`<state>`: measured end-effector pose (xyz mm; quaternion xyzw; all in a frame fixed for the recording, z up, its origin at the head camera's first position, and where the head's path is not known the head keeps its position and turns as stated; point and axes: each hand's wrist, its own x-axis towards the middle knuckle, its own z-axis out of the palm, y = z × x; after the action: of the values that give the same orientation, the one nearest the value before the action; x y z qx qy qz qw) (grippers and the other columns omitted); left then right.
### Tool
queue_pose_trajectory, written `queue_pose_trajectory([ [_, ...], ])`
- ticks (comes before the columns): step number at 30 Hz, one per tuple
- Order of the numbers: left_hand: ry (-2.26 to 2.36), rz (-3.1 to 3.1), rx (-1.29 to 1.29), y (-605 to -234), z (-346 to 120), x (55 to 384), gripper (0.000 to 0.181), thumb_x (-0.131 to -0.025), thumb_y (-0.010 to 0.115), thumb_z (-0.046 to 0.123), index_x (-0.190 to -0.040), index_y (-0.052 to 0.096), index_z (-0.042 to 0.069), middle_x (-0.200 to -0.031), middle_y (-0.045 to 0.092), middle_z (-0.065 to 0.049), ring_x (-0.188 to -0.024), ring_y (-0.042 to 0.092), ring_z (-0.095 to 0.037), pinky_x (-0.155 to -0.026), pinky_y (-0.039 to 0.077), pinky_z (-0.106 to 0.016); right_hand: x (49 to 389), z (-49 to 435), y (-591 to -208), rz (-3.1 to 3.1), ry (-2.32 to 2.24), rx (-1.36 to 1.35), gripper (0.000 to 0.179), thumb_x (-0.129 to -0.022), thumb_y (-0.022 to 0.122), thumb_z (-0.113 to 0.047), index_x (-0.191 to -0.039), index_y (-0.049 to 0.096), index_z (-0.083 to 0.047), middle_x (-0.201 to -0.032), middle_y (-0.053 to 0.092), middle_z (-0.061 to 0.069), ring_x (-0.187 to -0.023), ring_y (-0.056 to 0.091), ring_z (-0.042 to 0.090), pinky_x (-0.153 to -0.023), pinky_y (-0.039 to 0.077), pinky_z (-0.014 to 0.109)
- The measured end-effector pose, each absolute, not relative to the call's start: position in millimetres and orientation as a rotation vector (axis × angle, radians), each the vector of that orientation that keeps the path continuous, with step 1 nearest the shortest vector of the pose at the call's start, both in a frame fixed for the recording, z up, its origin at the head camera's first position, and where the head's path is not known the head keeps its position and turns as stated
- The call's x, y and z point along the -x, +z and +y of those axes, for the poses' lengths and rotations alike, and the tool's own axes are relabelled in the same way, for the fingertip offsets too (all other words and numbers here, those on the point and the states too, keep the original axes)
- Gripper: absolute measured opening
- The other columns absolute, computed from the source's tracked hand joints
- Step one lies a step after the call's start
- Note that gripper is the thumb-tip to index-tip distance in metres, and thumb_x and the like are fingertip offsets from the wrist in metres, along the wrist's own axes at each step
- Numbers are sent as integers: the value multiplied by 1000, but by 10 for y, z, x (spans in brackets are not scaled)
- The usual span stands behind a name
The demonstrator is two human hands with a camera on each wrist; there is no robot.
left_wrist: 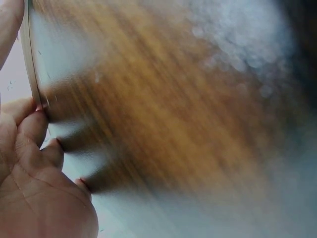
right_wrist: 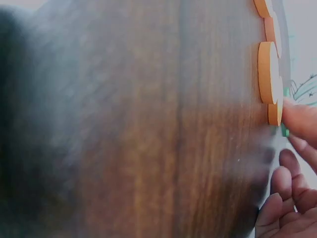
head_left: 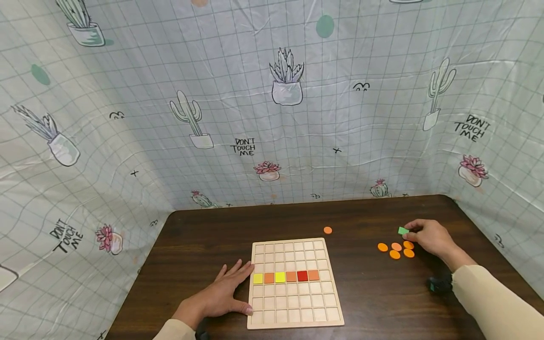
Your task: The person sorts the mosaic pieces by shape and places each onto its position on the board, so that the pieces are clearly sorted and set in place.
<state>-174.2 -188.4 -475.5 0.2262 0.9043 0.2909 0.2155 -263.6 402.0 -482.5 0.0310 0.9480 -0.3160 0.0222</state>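
Wooden grid board (head_left: 293, 317) flat on the near part of the dark wood-grain table (head_left: 365, 302), seven cells across and seven deep. Cream sleeves on both forearms, a dark device at each wrist.

Left hand (head_left: 221, 295) at the board's left side: fingers extended and spread, fingertips at the edge higher up, thumb touching the edge near the bottom corner. Left wrist view agrees: board's rim beside the fingers, rest of the view blurred.

Middle row of the board, left to right: yellow tile (head_left: 258, 278), orange tile (head_left: 269, 277), second yellow tile (head_left: 280, 277), second orange tile (head_left: 291, 276), red tile (head_left: 302, 276), third orange tile (head_left: 313, 275). All square, one per cell, starting in the leftmost column.

Well to the right of the board, five orange discs (head_left: 395, 254) in a loose cluster, one paler than the others. Just beyond them, green square tile (head_left: 403, 231), pinched between thumb and fingertip of the right hand (head_left: 431, 238); cannot tell whether it touches the table. Right wrist view: green edges show around the thumb tip, behind the discs; the other fingers curl loosely below.

Lone orange disc (head_left: 327, 230) past the board's far right corner. Behind the table, pale gridded cloth (head_left: 323, 118) printed with potted cacti and "DON'T TOUCH ME".
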Motion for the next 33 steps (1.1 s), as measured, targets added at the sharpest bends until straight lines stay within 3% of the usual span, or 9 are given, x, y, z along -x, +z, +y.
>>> queue_pose_trajectory([
  [9,793,2506,-622,-4769,-1888,1751,108,-85,84,52,-169,28,14,-176,24,-7,-165,9,-38,-128,-3,-69,2588,4057,-4865,3049,-1001,-105,41,-98,74,-23,-123,66,8,-107,73,26,-89,67,33,-70,46,33],
  [20,796,2503,-622,-4772,-1891,1751,107,-86,84,51,-169,28,14,-176,23,-7,-165,8,-38,-129,-3,-69,2545,3961,-4819,3086,-1038,-40,36,-99,73,-15,-128,67,6,-114,73,29,-96,70,38,-73,55,37],
  [26,795,2497,-622,-4777,-1895,1760,107,-86,83,51,-169,27,15,-177,21,-6,-165,8,-38,-128,-4,-69,2497,3804,-4765,3073,-1090,1,32,-100,72,-12,-126,66,5,-111,72,26,-92,68,32,-68,55,29],
  [33,792,2503,-628,-4784,-1907,1764,106,-87,83,51,-169,27,14,-176,22,-7,-165,7,-38,-129,-3,-68,2435,3631,-4741,3032,-1117,60,30,-102,71,-15,-126,64,1,-110,72,21,-87,68,24,-65,55,29],
])
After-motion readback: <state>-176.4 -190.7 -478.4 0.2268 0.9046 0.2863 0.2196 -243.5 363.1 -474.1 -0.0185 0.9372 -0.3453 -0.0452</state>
